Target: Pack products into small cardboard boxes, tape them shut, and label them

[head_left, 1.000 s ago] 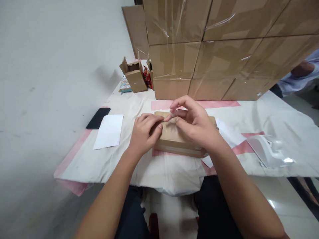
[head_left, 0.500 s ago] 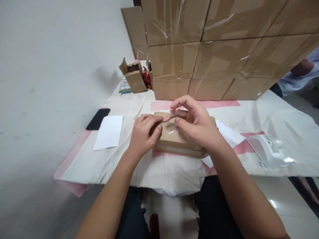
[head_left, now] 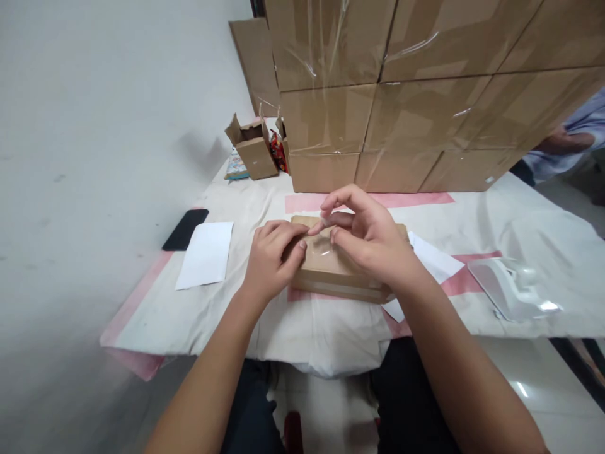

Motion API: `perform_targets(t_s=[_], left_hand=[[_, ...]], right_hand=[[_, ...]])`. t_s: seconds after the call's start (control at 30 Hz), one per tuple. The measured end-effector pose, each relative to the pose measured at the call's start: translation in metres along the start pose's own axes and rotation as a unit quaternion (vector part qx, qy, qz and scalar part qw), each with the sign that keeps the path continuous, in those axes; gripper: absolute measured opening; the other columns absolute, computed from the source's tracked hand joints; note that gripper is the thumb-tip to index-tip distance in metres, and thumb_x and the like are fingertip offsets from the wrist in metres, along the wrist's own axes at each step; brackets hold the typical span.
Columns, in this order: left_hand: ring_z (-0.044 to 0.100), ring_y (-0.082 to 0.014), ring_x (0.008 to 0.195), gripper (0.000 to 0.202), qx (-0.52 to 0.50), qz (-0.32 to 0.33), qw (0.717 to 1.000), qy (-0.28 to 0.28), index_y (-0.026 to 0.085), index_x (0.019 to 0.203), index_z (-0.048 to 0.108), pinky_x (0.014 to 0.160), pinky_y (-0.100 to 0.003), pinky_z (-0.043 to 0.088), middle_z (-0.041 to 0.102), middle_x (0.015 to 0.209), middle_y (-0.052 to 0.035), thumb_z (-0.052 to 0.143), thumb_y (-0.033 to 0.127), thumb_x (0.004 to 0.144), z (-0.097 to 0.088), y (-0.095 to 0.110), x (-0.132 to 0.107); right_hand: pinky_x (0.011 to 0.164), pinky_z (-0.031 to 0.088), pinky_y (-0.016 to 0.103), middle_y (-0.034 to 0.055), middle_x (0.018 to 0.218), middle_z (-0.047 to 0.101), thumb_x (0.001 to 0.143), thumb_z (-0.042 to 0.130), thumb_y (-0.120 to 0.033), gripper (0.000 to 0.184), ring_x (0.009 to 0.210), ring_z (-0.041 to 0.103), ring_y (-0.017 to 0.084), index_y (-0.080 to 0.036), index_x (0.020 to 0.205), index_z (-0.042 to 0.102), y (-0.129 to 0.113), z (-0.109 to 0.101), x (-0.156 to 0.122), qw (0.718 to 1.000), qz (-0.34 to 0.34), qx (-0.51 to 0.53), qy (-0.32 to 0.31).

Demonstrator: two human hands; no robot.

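Left hand [head_left: 274,255] at left end of cardboard box [head_left: 331,282], right hand [head_left: 368,236] curled above it; cannot tell if either grips. White paper [head_left: 205,255] lies left on desk [head_left: 278,328].

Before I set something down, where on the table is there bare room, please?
Bare tablecloth shows between the left paper, the small open carton and the left hand; another patch lies right, between the stacked cartons and the white plastic item. The middle is crowded: the right hand is over the cardboard box, a second paper beside it.
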State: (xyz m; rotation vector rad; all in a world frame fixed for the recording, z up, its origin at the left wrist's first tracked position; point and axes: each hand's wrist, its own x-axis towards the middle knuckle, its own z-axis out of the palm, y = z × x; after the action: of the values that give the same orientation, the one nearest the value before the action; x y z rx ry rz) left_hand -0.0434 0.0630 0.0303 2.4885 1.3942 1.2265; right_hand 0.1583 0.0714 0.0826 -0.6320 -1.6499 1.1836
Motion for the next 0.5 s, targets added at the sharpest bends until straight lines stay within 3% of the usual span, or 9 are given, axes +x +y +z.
perform_targets(t_s=[0.5], left_hand=[[0.059, -0.0241, 0.108, 0.02, 0.0, -0.006, 1.0, -0.003, 0.022, 0.112, 0.064, 0.095, -0.043, 0.041, 0.074, 0.11, -0.0052, 0.049, 0.03, 0.101, -0.0011, 0.0007, 0.0009]], right_hand=[[0.081, 0.054, 0.029, 0.001, 0.121, 0.055, 0.082, 0.051, -0.003, 0.033, 0.098, 0.068, 0.014, -0.025, 0.106, 0.052, -0.001, 0.0, 0.0005, 1.0, 0.016, -0.007, -0.006]])
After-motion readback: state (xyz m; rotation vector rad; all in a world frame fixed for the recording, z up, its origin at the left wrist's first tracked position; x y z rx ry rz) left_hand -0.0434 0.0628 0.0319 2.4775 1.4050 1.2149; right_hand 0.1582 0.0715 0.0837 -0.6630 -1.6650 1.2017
